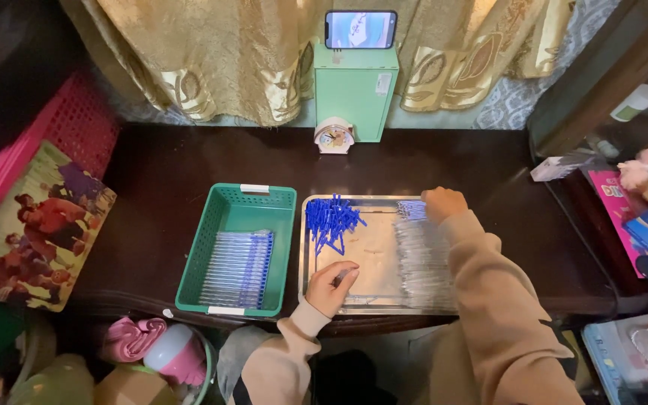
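left hand: fingers curled, knuckles up, wrist bent inward, forearm rising from below | right hand: loosely fisted, reaching farther forward than the left, arm extended | both in tan sleeves

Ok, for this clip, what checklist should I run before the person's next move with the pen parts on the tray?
1. Left hand over the steel tray, pinching a small piece: ok.
2. What that piece is: cannot tell.
3. Right hand on the clear pen barrels: ok.
4. Blue pen caps piled within reach on the tray: ok.
5. Green basket beside the tray, finished pens stacked, room left: ok.
6. Tray fully on the table: ok.
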